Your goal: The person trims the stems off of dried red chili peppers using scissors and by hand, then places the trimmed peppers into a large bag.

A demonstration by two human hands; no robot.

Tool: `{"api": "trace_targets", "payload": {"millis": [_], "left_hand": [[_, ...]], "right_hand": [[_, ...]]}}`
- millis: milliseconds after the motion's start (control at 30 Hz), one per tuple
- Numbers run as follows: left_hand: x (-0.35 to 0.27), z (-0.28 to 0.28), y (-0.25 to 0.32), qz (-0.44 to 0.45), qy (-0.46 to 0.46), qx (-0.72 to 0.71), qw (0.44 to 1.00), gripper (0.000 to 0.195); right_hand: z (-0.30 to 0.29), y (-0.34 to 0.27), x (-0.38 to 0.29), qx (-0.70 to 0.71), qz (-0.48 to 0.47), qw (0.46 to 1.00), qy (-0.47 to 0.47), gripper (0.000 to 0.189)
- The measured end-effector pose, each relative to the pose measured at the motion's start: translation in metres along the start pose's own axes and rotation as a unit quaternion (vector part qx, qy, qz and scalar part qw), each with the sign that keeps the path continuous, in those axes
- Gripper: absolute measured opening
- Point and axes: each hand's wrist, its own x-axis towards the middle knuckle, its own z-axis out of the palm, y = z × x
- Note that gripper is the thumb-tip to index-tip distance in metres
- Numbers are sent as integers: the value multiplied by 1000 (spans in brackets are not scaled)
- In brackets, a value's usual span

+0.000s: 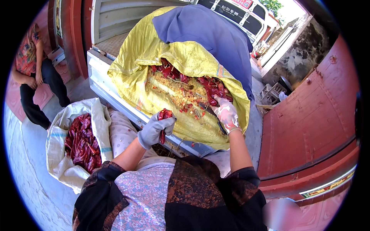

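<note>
My left hand [157, 130], in a grey glove, is closed around a dried red chili pepper [165, 114] in front of the yellow woven sack [185, 128]. A patterned pink and white glove covers my right hand [226, 113], whose fingers touch the dried red chilies [215, 89] at the sack's mouth; whether they grip one is unclear. Pale seeds [185, 96] and chili scraps lie on the sack's spread flap. A dark tool, partly under my right hand, has its kind hidden. Left of me, a white woven sack [103, 127] stands open with dried red chilies [83, 144] inside.
The yellow sack rests on a vehicle's cargo bed, whose white side panel [99, 73] faces me. Blue cloth [202, 29] covers the sack's back. A seated person [31, 66] is at the far left. A red metal door [309, 124] stands at the right.
</note>
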Motion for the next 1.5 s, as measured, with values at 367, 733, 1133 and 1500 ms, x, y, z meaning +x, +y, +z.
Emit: {"api": "trace_targets", "payload": {"millis": [367, 733, 1133, 1500], "left_hand": [[-2, 4, 6, 29, -39, 119, 992, 18], [-7, 15, 15, 14, 4, 91, 996, 19], [-4, -3, 5, 17, 59, 95, 994, 22], [-3, 9, 3, 37, 75, 123, 989, 12]], "right_hand": [[9, -16, -19, 111, -8, 988, 109, 35], [5, -44, 2, -17, -172, 985, 9, 39], [16, -96, -39, 491, -78, 868, -15, 23], [9, -130, -56, 587, -66, 806, -40, 21]]}}
